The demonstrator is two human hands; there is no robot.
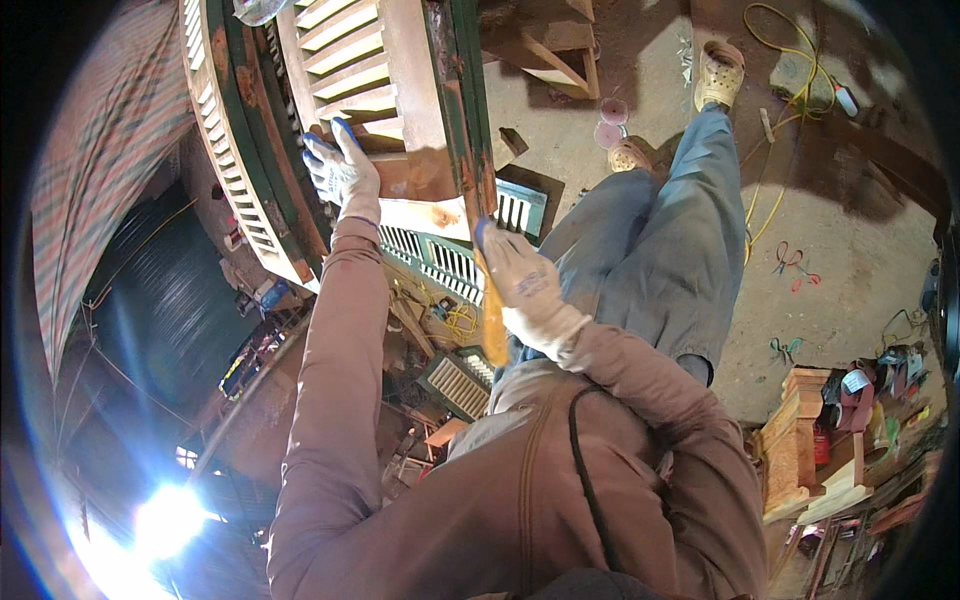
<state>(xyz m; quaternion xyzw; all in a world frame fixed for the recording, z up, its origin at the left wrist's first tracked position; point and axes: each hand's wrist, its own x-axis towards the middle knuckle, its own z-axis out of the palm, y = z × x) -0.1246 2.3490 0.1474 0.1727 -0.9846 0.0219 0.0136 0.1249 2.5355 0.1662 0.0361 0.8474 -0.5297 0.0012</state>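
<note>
My left hand (345,178), in a whitish glove with blue fingertips, lies with its fingers apart against a louvered wooden shutter (425,120), just below the slats. The shutter has bare wood rails and a worn, dark green edge. My right hand (525,285), gloved the same way, is closed round a narrow wooden edge (493,325) that runs down from the shutter toward my waist. Part of its fingers is hidden behind that wood. A second louvered shutter (240,140) with a green edge stands to the left of my left hand.
More green louvered panels (455,270) lie below the shutter. A yellow cord (815,75) loops over the floor at the far right. Carved wooden pieces (795,440) and clutter stand at the lower right. A striped sheet (110,150) hangs at the left, above a bright light (170,522).
</note>
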